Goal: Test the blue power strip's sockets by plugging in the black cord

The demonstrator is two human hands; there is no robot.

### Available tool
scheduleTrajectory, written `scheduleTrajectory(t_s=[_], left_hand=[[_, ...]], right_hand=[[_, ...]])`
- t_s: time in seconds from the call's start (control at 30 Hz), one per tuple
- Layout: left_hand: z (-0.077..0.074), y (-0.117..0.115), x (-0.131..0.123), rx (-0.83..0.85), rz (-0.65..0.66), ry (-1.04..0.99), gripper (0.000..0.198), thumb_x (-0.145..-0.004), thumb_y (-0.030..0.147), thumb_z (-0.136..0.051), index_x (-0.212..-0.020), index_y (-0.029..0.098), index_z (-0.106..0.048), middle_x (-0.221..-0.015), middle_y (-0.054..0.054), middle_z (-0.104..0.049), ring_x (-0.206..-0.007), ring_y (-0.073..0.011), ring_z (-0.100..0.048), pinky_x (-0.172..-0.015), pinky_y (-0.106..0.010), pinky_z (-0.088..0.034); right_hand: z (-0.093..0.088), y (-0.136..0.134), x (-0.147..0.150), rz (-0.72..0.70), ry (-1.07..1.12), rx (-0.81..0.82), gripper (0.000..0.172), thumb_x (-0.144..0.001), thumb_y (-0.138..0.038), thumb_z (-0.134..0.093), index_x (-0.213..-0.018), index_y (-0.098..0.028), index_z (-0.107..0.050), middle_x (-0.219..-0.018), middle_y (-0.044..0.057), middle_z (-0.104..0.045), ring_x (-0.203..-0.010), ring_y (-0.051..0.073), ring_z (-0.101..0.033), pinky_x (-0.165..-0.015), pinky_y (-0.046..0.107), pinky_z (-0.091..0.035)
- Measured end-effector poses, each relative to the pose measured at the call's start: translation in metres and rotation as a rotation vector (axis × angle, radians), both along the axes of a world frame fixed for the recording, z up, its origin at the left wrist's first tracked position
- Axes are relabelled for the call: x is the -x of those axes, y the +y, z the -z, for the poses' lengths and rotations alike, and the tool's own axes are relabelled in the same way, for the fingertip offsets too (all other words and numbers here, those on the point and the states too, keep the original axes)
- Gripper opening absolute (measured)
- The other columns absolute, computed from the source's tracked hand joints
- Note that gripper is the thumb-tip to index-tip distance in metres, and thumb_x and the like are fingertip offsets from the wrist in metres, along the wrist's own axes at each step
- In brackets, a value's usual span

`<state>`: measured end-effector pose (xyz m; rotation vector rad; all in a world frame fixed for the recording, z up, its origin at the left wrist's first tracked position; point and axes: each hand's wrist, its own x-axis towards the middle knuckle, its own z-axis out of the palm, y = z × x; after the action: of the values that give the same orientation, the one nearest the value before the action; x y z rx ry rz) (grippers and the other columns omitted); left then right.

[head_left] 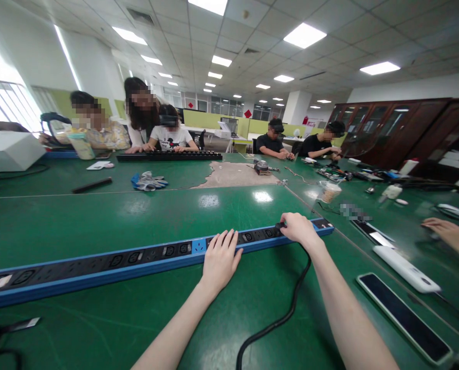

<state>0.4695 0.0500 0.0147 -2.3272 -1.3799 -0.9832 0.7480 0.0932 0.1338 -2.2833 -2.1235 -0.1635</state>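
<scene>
A long blue-edged power strip [152,255] with black sockets lies across the green table. My left hand [220,259] rests flat over its middle, fingers stretched out, just right of a blue socket [199,246]. Near the strip's right end, my right hand [297,227] is closed on a black plug [279,226] at one of the sockets. I cannot tell how far the plug sits in. From under that hand a thick black power cable [296,298] curves down toward the front edge of the view.
On the right lie a phone [402,316], a white power strip [406,268] and a plastic cup [329,191]. Gloves [149,181] and a dark bar [92,185] lie farther back left. Several people sit or stand around; a co-worker's hand [451,234] is at right.
</scene>
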Motion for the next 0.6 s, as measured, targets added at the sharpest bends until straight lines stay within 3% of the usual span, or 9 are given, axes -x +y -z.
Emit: scheduleTrajectory(t_s=[0.2, 0.43, 0.6], left_hand=[[-0.001, 0.0, 0.0, 0.007, -0.005, 0.001, 0.052, -0.101, 0.038, -0.049, -0.152, 0.024, -0.05, -0.151, -0.01, -0.056, -0.139, -0.0296, -0.052, -0.119, -0.049, -0.038], [0.0, 0.0, 0.0, 0.003, -0.005, -0.001, 0.052, -0.102, 0.038, -0.049, -0.151, 0.023, -0.051, -0.15, -0.01, -0.057, -0.138, -0.0297, -0.052, -0.119, -0.049, -0.038], [-0.001, -0.001, 0.0, 0.022, -0.018, 0.019, 0.051, -0.103, 0.04, -0.047, -0.151, 0.022, -0.052, -0.151, -0.01, -0.056, -0.139, -0.0289, -0.051, -0.12, -0.048, -0.037]], right_hand=[[0.004, 0.006, -0.008, -0.032, 0.067, 0.077, 0.027, -0.089, -0.039, -0.062, -0.106, -0.021, -0.074, -0.097, 0.011, -0.076, -0.091, 0.024, -0.071, -0.078, 0.03, -0.05], [0.005, 0.009, -0.004, -0.01, -0.085, 0.069, 0.04, -0.093, -0.054, -0.056, -0.11, -0.021, -0.069, -0.107, 0.015, -0.075, -0.098, 0.029, -0.071, -0.082, 0.038, -0.05], [0.006, 0.013, -0.007, -0.027, -0.081, 0.185, 0.044, -0.097, -0.055, -0.048, -0.106, -0.019, -0.072, -0.112, 0.017, -0.074, -0.104, 0.033, -0.071, -0.085, 0.041, -0.051]])
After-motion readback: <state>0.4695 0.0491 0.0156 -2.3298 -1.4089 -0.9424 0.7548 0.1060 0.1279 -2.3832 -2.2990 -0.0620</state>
